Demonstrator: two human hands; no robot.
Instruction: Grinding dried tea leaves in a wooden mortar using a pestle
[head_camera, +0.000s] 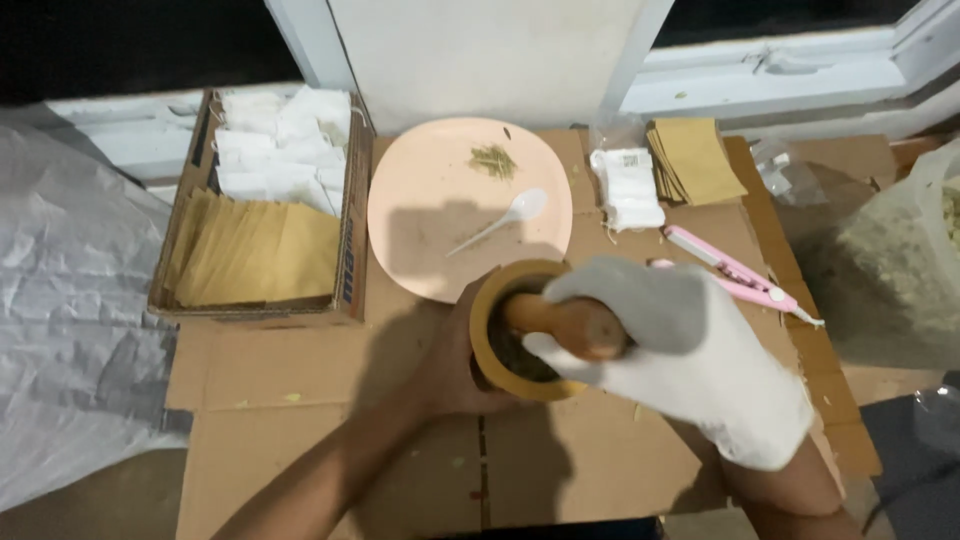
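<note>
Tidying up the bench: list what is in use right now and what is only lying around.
In use: wooden mortar, held by left hand; wooden pestle, gripped by gloved right hand.

Lying about: pink plate, white spoon, cardboard box, brown envelopes, pink tool.

Overhead light, hard shadows, soft blur

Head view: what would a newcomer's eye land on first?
The white-gloved right hand at centre, gripping a wooden pestle set in a tan wooden mortar, which the bare left hand steadies on the cardboard. Just behind sits a round pink plate with a white plastic spoon and a small heap of dried herb. At left, a cardboard box holds white and tan sachets.
</note>
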